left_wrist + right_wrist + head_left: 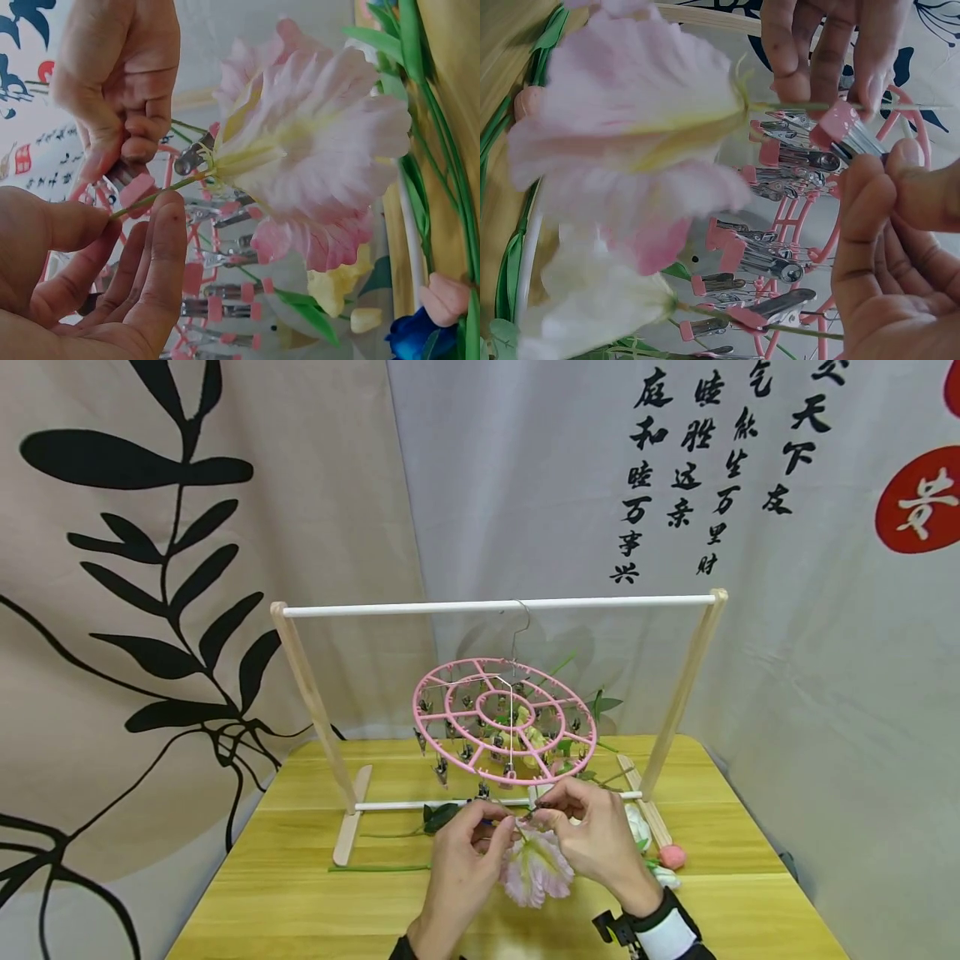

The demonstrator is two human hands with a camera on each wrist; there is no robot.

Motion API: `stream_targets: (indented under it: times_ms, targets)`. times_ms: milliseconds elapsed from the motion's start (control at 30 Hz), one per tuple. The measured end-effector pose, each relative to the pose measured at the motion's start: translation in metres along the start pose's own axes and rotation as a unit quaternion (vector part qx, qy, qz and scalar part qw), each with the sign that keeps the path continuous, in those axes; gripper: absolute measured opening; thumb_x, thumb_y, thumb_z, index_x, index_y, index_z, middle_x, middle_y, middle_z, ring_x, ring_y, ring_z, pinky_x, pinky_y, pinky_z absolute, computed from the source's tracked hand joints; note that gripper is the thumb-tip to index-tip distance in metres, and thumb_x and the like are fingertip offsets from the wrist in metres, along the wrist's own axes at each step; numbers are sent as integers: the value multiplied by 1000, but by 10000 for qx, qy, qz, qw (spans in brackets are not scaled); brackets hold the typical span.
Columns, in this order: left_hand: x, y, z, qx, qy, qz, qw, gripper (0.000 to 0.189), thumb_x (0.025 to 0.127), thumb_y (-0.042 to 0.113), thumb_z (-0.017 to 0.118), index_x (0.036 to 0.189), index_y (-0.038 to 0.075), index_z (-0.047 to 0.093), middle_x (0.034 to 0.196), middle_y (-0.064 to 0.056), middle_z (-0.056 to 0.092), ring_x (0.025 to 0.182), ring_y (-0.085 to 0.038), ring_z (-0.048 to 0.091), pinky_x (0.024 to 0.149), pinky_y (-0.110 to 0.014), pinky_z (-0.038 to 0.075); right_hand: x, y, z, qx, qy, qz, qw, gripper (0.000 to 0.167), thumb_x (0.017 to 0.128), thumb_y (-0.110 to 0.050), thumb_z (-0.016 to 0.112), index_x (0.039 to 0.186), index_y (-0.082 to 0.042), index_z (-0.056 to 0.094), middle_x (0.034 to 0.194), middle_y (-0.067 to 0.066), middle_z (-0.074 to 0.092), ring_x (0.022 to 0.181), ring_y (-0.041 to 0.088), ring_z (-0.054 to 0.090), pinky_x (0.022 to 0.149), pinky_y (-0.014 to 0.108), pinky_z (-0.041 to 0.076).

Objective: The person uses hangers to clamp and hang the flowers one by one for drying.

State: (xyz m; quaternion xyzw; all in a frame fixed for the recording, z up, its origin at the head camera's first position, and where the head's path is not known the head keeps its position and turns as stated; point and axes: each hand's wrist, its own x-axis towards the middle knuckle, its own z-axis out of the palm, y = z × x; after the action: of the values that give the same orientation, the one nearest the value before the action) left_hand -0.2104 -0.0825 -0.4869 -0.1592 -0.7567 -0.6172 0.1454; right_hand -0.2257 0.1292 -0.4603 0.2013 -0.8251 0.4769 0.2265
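My left hand (467,860) pinches the thin green stem (161,190) of a pale pink artificial flower (535,868) between thumb and fingers. The bloom, yellow at its centre, hangs below both hands in the head view. My right hand (592,835) pinches the metal end of a pink-tipped clip (847,131). The clip's pink tips lie against the stem, close to my left fingertips; whether they grip it cannot be told. Above the hands hangs a pink round drying hanger (415,702) with several metal clips. A white flower (592,300) has its stem in another clip.
The hanger hooks over the white bar (375,609) of a wooden stand (311,702) on a yellow wood table (285,910). Stems and leaves (441,817) lie around its base. A coral bud (672,857) and a blue flower (420,336) lie there too. Printed cloth hangs behind.
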Motion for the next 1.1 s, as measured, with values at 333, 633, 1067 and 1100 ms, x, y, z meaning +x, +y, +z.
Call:
stream_targets:
  times_ms: [333, 633, 1067, 1100]
  targets:
    - [0, 3, 8, -116, -205, -136, 9996, 5, 112, 14, 81, 115, 17, 81, 111, -9, 82, 87, -27, 87, 72, -23, 69, 1, -3, 1, 112, -61, -47, 9999, 20, 95, -5, 96, 97, -20, 82, 86, -10, 85, 73, 2, 75, 68, 25, 63]
    - [0, 2, 7, 43, -342, -215, 9992, 9, 114, 16, 79, 122, 18, 81, 113, -8, 84, 91, -26, 87, 76, -25, 70, -2, -3, 0, -38, -192, 165, 9997, 17, 99, -9, 94, 107, -18, 83, 88, -10, 82, 77, 1, 74, 69, 25, 63]
    - [-14, -13, -18, 441, -668, -351, 9962, 10, 116, 19, 76, 119, 20, 85, 112, -1, 87, 94, -7, 82, 83, -24, 70, -10, 5, -3, -143, 118, 320, 9993, 32, 106, -10, 87, 137, -10, 82, 103, -6, 86, 88, 3, 80, 77, 26, 70]
    - [-15, -16, -21, 526, -720, -414, 9952, 10, 116, 21, 76, 119, 23, 85, 114, 1, 87, 96, -6, 81, 83, -24, 70, -11, 5, -4, -196, 157, 311, 9992, 32, 106, -9, 87, 138, -9, 81, 102, -6, 86, 87, 3, 80, 77, 25, 70]
